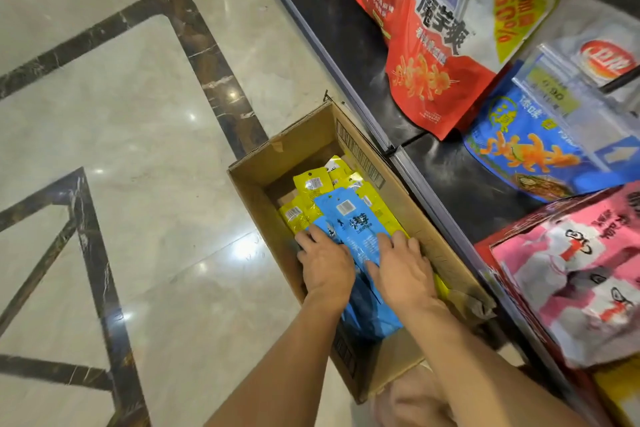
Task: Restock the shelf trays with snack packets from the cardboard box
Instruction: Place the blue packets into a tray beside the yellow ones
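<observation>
My left hand (323, 263) and right hand (401, 270) lie palm down, side by side, on a stack of blue snack packets (349, 215) at lower centre of the frame. The fingers are spread and fairly straight, and neither hand grips anything yet. The packets sit directly beneath both hands, their long axis running up the frame along the cardboard box (256, 191). Yellow snack packets (311, 187) lie just beyond. The shelf (450, 177) lies to the right, nearer my right hand.
</observation>
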A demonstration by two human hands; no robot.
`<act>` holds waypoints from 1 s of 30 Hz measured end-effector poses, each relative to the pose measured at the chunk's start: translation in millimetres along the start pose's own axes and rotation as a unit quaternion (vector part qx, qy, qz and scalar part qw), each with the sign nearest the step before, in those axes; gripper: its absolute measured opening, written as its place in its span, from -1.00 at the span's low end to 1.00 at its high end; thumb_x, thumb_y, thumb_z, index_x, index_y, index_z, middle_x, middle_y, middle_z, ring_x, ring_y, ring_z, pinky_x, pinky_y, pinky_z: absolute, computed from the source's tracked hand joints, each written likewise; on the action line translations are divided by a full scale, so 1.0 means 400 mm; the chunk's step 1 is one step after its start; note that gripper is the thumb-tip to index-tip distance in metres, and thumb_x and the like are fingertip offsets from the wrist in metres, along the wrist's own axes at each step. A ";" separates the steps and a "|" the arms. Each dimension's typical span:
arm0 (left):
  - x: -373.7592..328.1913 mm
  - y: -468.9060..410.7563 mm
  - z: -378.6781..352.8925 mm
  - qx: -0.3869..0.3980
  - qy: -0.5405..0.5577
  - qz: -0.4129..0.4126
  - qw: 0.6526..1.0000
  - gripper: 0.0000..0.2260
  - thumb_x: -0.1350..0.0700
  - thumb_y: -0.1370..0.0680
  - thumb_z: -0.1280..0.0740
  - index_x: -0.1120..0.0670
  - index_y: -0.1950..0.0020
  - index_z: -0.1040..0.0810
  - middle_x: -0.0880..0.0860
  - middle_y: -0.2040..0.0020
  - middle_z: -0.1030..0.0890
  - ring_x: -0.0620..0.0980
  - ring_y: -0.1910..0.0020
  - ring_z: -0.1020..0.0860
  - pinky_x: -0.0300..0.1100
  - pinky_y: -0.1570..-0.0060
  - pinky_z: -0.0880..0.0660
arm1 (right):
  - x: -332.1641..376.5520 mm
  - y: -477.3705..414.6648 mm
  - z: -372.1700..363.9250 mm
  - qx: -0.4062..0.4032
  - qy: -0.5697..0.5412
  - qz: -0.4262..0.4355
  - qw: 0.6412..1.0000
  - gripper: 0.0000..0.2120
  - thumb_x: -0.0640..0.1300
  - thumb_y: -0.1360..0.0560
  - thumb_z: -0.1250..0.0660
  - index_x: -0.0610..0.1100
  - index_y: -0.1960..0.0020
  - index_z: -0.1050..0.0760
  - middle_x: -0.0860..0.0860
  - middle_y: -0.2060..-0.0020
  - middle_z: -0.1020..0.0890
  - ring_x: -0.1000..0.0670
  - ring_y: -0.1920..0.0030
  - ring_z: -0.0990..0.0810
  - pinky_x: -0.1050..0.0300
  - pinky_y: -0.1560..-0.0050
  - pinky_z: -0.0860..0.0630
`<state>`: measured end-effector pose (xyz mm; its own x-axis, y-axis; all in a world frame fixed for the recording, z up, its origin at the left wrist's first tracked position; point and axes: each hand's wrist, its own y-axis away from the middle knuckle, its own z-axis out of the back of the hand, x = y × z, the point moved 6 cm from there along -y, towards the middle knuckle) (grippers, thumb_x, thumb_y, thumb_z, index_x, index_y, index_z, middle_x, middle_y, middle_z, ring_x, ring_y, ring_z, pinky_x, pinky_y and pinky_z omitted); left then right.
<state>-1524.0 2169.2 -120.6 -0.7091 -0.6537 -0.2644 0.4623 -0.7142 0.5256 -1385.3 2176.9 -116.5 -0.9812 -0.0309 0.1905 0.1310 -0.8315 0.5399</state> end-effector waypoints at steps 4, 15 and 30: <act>0.013 0.007 0.001 0.009 0.029 0.008 1.000 -0.61 0.15 -0.62 -0.28 0.29 -0.35 -0.26 0.25 -0.35 -0.27 0.28 -0.19 -0.53 0.03 -0.18 -0.50 | 0.006 0.017 -0.002 0.005 -0.035 0.006 0.999 -0.52 0.06 -0.62 -0.19 -0.07 -0.49 -0.27 -0.07 -0.28 -0.44 -0.13 -0.30 -0.40 0.01 -0.19 -0.47; 0.019 0.091 0.138 -0.024 0.187 0.007 0.982 -0.90 0.16 -0.67 -0.16 0.18 -0.09 -0.31 0.22 -0.06 -0.53 0.29 -0.05 -0.56 -0.01 0.13 -0.40 | 0.020 0.043 0.132 -0.061 -0.183 -0.003 0.981 -0.59 -0.05 -0.62 -0.28 -0.05 -0.45 -0.40 -0.07 -0.28 -0.54 -0.15 -0.28 -0.52 -0.03 -0.25 -0.48; -0.004 0.245 0.467 -0.072 0.429 -0.105 0.894 -0.75 -0.16 -0.60 -0.22 -0.01 -0.09 -0.41 0.00 0.00 -0.64 -0.01 0.10 -0.65 0.07 0.03 -0.60 | 0.049 0.267 0.402 -0.180 -0.453 -0.012 0.873 -0.93 -0.10 -0.56 -0.35 0.05 0.06 -0.59 -0.01 0.21 -0.68 -0.07 0.18 -0.66 0.08 0.24 -0.51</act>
<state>-1576.9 2147.1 82.5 -0.1466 -0.4095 -0.9004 0.4744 -0.8279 0.2993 -1367.8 2176.8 76.6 -0.4475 0.3047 0.8408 -0.1005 -0.9514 0.2912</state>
